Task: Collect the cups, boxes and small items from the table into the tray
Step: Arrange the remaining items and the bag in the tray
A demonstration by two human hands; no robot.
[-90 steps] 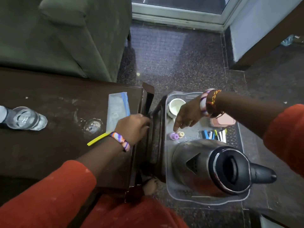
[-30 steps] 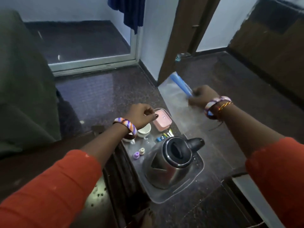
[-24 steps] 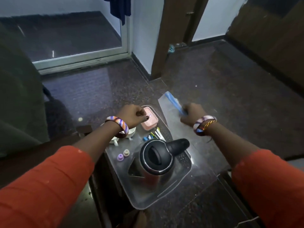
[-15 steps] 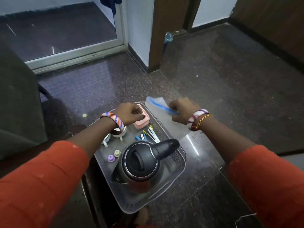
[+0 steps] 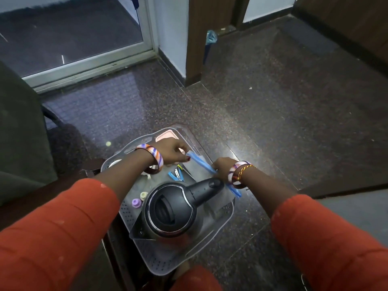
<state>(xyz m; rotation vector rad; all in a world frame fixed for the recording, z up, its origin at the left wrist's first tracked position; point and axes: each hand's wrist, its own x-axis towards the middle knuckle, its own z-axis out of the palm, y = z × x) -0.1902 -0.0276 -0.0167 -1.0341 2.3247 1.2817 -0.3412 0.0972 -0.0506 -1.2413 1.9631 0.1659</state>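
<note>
Left hand (image 5: 171, 151) and right hand (image 5: 220, 168) both pinch the clear blue-strip pouch (image 5: 201, 164) over the tray (image 5: 210, 240); placement step, next calls for lowering beside the kettle (image 5: 172, 211), then releasing.

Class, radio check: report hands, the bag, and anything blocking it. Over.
Left hand and right hand both pinching the clear bag by its blue strip. Bag low over the tray. Kettle handle crowds the spot.

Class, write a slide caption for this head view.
Both hands lower a blue-edged clear bag into the tray beside the kettle.
</note>
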